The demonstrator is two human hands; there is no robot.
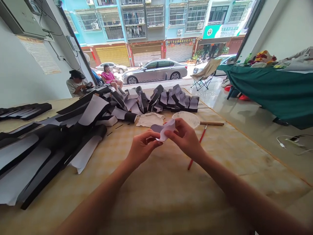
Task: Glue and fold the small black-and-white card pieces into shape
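Above the middle of the table, both my hands grip one small, thin, pale lavender-white piece (pixel 166 130) with curved edges. It looks like paper or thin sheet; I cannot tell which. My left hand (pixel 143 145) pinches its left end between thumb and fingers. On the other end, the thumb and fingers of my right hand (pixel 184 137) are closed. Just behind lies a crumpled white cloth (pixel 150 119). A round white flat thing (pixel 189 119) with a wooden handle (pixel 212 123) is partly hidden by my right hand. Under my right wrist runs a thin red stick (pixel 202 137).
Black-and-white cut pieces (pixel 90 111) pile up on the left and along the back of the yellowish table cover (pixel 156 189). A person (pixel 77 83) sits behind the pile, another person (pixel 110 76) farther off. A green-draped table (pixel 266 88) and folding chair (pixel 206 73) stand right.
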